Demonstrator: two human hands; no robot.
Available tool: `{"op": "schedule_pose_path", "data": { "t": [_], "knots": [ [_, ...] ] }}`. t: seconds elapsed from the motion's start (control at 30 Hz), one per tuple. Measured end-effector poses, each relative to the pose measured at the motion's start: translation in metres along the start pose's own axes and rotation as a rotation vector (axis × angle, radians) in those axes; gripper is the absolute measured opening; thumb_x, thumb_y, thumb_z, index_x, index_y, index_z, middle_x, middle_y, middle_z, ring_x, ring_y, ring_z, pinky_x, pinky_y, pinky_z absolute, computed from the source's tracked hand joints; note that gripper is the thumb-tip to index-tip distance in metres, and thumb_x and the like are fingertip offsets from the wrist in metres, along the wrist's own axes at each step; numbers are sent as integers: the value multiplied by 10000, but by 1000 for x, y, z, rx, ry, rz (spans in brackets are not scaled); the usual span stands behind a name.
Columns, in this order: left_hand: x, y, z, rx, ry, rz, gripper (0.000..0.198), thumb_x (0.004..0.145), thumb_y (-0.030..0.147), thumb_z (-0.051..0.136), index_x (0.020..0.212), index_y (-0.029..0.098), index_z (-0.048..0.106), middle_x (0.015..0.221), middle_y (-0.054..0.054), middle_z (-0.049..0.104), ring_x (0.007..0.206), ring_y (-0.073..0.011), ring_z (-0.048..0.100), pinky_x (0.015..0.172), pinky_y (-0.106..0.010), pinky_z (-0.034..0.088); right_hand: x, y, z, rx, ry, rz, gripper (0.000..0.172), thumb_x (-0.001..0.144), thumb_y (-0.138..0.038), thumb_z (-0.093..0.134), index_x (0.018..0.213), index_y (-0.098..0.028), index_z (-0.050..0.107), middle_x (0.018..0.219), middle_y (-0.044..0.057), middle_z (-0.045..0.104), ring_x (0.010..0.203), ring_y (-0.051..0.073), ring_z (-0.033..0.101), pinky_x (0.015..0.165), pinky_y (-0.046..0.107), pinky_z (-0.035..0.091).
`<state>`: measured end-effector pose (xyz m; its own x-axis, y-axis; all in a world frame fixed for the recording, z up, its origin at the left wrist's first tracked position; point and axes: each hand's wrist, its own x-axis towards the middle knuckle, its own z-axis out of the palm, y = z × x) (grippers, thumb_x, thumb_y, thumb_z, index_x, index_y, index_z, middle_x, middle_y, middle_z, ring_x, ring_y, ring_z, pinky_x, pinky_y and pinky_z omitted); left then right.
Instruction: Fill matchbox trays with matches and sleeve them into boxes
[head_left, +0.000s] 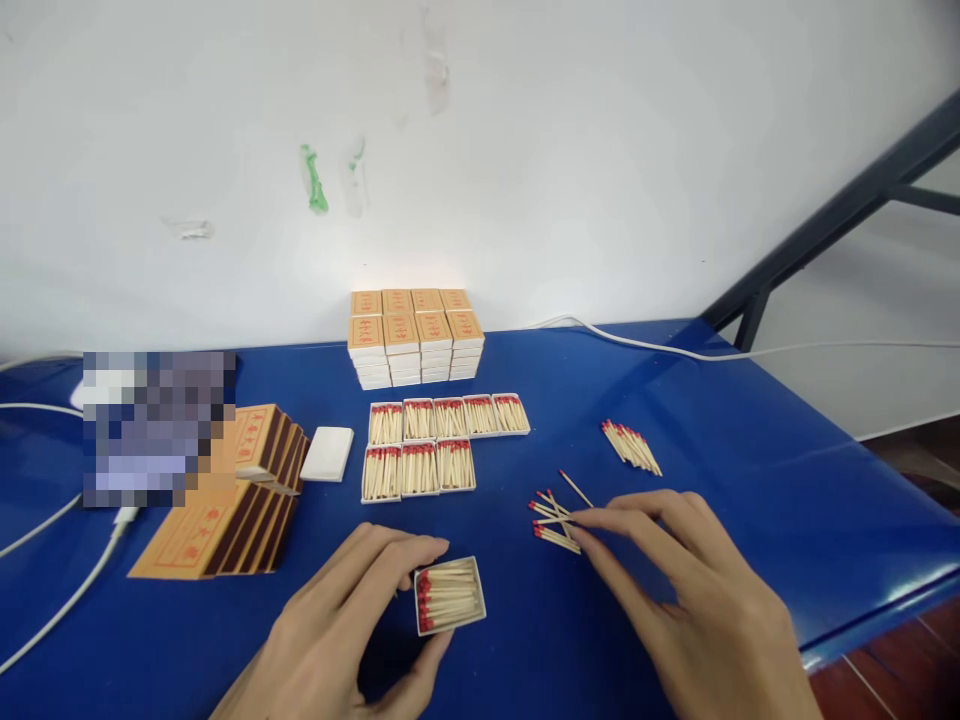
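Note:
My left hand (337,610) grips a small white matchbox tray (482,590) between thumb and fingers, near the front of the blue table. Red-tipped matches (450,592) lie sideways in it, heads to the left. To the right, my right hand (690,580) has thumb and forefinger pinched at the tail end of a match (551,520), over a small loose pile. Other loose matches (557,540) lie under and beside the fingertips, one of them (576,488) apart above. Farther back, several filled matchbox trays (381,499) stand in two rows.
Stacked matchboxes (416,335) stand against the wall. Orange matchbox sleeves (195,530) are stacked at left, beside white trays (328,454). Another match pile (630,447) lies at right. White cables (82,610) run at left and along the back (645,345). A pixelated area covers the left.

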<state>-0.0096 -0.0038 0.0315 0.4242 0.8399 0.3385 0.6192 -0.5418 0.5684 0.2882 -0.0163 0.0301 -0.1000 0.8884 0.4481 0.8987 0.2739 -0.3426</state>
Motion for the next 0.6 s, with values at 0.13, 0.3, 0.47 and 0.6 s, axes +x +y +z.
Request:
{"op": "schedule_pose_path", "data": {
  "t": [0.13, 0.3, 0.47, 0.6],
  "knots": [
    [2, -1, -2, -6, -8, 10, 403, 1007, 176, 670, 1379, 317, 608, 1143, 15, 769, 970, -124, 811, 883, -185, 671, 8, 4, 2, 24, -45, -2, 133, 1134, -262, 630, 1188, -318, 738, 1154, 55, 661, 1079, 250, 656, 893, 407, 594],
    [1, 2, -2, -29, -22, -13, 430, 999, 166, 683, 1392, 319, 603, 1174, 11, 763, 1015, -125, 805, 911, -188, 666, 7, 3, 7, 25, -57, 23, 124, 1145, -334, 622, 1147, -309, 743, 1134, 69, 653, 1078, 269, 617, 911, 431, 587],
    [2, 2, 1, -47, 4, -4, 438, 990, 154, 679, 1392, 314, 611, 1144, 12, 764, 989, -119, 805, 901, -174, 660, 0, 2, 12, 39, -54, 70, 180, 1148, -429, 609, 1175, -310, 741, 1165, 75, 672, 1094, 276, 631, 894, 420, 594],
    [1, -2, 1, -5, -34, -25, 433, 1001, 185, 687, 1404, 319, 602, 1141, 14, 766, 967, -116, 806, 878, -162, 657, -4, 8, 12, 67, -63, 56, 113, 1136, -347, 636, 1132, -317, 745, 1128, 56, 676, 1047, 243, 653, 851, 373, 597]
  ]
}}
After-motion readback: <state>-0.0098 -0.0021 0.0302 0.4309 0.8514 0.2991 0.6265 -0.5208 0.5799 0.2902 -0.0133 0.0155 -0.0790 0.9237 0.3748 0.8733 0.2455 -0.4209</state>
